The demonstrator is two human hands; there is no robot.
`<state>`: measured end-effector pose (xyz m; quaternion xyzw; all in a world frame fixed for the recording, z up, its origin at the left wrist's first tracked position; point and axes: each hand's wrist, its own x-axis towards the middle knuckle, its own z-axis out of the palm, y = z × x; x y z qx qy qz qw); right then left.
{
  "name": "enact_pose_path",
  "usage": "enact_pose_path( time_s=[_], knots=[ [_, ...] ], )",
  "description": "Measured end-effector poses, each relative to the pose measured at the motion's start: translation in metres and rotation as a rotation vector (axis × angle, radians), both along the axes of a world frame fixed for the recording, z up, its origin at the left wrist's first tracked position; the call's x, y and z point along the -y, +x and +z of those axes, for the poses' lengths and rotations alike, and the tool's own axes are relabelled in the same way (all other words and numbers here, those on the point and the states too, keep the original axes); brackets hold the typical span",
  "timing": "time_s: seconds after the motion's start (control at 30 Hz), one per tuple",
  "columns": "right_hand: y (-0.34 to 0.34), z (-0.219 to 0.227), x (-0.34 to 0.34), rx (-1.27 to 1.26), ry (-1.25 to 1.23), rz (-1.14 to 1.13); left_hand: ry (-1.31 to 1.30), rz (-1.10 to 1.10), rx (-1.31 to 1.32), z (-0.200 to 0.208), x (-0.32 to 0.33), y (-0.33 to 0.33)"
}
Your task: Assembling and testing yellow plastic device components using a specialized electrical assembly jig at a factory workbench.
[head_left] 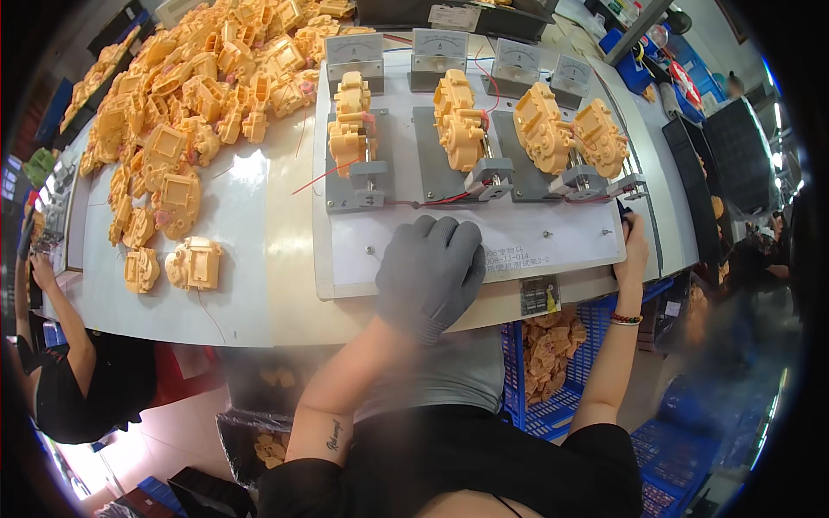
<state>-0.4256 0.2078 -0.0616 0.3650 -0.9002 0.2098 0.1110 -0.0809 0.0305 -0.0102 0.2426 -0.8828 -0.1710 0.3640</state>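
Note:
My left hand (429, 274), in a grey glove, is closed on the front of a white test board (345, 268). Its fingers curl under, so whatever they hold, if anything, is hidden. At the board's right edge, my bare right hand (633, 246) is closed beside a dark piece I cannot make out. Several yellow plastic gearbox housings stand on grey fixtures along the board: one at left (350, 125), one in the middle (459, 121), and two close together at right (542, 129). Metal clamps (371, 181) and red wires sit at them. Analog meters (440, 56) line the back.
A large heap of yellow housings (199, 86) covers the table's back left; two (194, 263) lie nearer the front. Below the table stands a blue crate (540, 419) with more yellow parts. Another person's arm (65, 302) is at far left. Dark equipment stands at right.

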Motion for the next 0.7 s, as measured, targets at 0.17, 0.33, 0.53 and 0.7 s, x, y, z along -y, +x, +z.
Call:
enact_pose_path(
  time_s=[0.17,0.33,0.53,0.7],
  knots=[
    [0.026,0.016,-0.009,-0.290,0.048,0.067,0.091,-0.109,-0.240,0.029,-0.014,0.044],
    [0.095,0.072,-0.002,-0.347,-0.490,0.144,0.025,0.319,-0.036,0.018,0.010,0.069],
    [0.196,0.084,0.080,0.172,-0.236,0.910,0.130,0.239,0.047,0.001,0.023,0.075],
    [0.198,0.068,0.102,0.249,-0.232,0.942,0.152,0.218,0.019,0.006,0.021,0.074]
  ],
)
